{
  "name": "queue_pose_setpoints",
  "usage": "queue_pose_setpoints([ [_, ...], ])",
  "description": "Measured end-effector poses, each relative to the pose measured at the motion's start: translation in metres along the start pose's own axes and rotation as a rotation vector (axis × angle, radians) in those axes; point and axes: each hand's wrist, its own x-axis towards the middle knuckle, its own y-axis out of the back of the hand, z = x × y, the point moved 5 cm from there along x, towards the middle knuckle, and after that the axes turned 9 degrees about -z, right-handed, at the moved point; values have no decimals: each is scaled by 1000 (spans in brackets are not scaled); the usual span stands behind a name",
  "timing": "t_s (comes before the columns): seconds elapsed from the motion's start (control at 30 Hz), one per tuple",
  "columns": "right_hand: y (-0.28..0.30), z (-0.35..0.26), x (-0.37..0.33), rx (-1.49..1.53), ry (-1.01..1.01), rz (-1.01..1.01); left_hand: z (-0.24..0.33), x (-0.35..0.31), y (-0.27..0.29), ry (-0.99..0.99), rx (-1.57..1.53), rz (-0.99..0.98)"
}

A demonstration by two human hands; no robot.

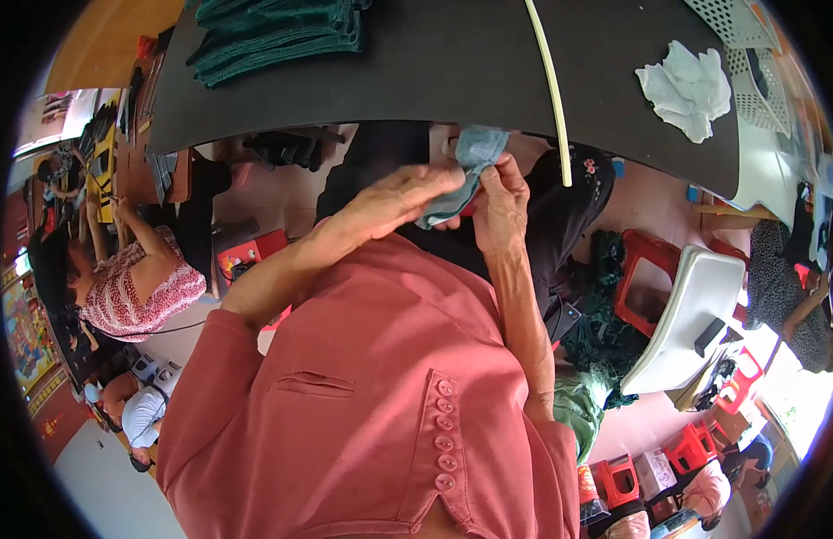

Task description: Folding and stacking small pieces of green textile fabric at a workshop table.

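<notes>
A small grey-green piece of cloth is between my hands, just off the table's near edge and above my lap. My right hand pinches its right side between thumb and fingers. My left hand lies against it from the left, fingers close together and pointing right; its thumb is hidden. A darker green part of the cloth hangs below my left fingertips. Motion blurs the cloth a little, so its exact shape cannot be made out.
The dark table bears a stack of dark green cloth, a pale strip jutting over the edge, a crumpled white cloth and white perforated baskets. Right of me are a red stool and dark green fabric. Other people sit nearby.
</notes>
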Motion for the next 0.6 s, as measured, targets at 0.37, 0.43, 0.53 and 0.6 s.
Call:
queue_pose_setpoints([
  [0.37,-2,-23,15,-1130,433,14,-23,11,-19,-353,951,-273],
  [0.43,-3,-25,15,-922,390,137,-22,12,-11,-295,999,-272],
  [0.53,14,-14,15,-913,404,138,-22,12,0,-67,863,-291],
  [0.6,8,-18,12,-929,481,125,-21,29,23,-99,733,-122],
])
